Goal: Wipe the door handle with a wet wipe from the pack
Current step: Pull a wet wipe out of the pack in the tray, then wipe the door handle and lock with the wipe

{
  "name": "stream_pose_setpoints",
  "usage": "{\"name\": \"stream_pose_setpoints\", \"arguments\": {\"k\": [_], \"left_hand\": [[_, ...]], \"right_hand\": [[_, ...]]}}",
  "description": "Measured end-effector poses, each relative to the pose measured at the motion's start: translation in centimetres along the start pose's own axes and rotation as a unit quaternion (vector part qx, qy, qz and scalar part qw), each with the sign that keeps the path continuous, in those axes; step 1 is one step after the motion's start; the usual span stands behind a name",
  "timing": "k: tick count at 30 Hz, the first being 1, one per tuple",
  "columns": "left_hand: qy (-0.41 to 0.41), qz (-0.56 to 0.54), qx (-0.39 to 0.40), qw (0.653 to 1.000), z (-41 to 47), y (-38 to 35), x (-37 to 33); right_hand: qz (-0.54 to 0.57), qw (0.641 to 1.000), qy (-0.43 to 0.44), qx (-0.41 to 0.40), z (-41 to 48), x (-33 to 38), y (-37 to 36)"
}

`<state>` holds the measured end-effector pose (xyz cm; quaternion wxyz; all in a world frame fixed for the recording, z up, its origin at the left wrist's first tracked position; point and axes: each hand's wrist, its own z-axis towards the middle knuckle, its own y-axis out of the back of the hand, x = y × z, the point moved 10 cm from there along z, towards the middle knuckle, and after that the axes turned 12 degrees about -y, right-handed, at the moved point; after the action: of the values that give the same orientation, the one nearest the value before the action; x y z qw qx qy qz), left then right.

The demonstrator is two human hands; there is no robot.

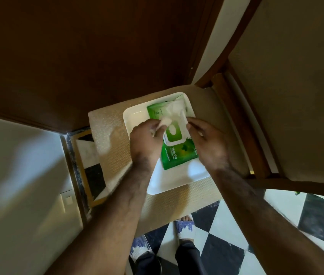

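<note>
We look down and see a green pack of wet wipes (174, 147) lying in a white tray (135, 116). The tray sits on the soft seat of a chair (113, 143). The chair stands just beside a big brown wooden door (77, 56). We cannot see the door handle from here. The pack has a white flip lid (174, 133), and the lid is up, so the hole under it shows. A white wipe (174, 110) sticks up out of the pack, all crumpled. The left hand (147, 139) is curled, and its fingers pinch one end of the wipe. The right hand (206, 139) is curled too, and its fingertips hold a white edge by the top of the lid; we cannot tell if that edge is the wipe or the lid. Both hands are right over the pack, one on each side. Far below, we see two feet in blue and white sandals (185, 227) on a floor (226, 245) of black and white squares. A pale wall (18, 165) with a light switch (66, 199) is on the left.
</note>
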<state>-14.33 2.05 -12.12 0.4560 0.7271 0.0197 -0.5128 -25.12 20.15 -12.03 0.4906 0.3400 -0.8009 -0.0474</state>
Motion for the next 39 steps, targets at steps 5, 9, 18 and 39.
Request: {"name": "stream_pose_setpoints", "arguments": {"k": [5, 9, 18, 39], "left_hand": [[0.135, -0.136, -0.064, 0.979, -2.7, 4.0, 3.9], [0.134, -0.176, -0.064, 0.973, -3.1, 5.9, 5.1], [0.11, -0.234, -0.032, 0.966, -5.3, 9.1, 5.7], [0.029, -0.244, -0.033, 0.969, -12.1, 38.7, -9.0]], "right_hand": [[-0.225, 0.966, 0.122, 0.038, -2.5, 2.7, -3.9], [-0.431, 0.891, 0.141, 0.031, -3.4, 2.3, -6.8], [-0.432, 0.891, 0.125, 0.065, -4.9, 4.7, -8.7], [0.005, 0.947, 0.019, 0.321, -28.1, 29.6, -10.0]]}}
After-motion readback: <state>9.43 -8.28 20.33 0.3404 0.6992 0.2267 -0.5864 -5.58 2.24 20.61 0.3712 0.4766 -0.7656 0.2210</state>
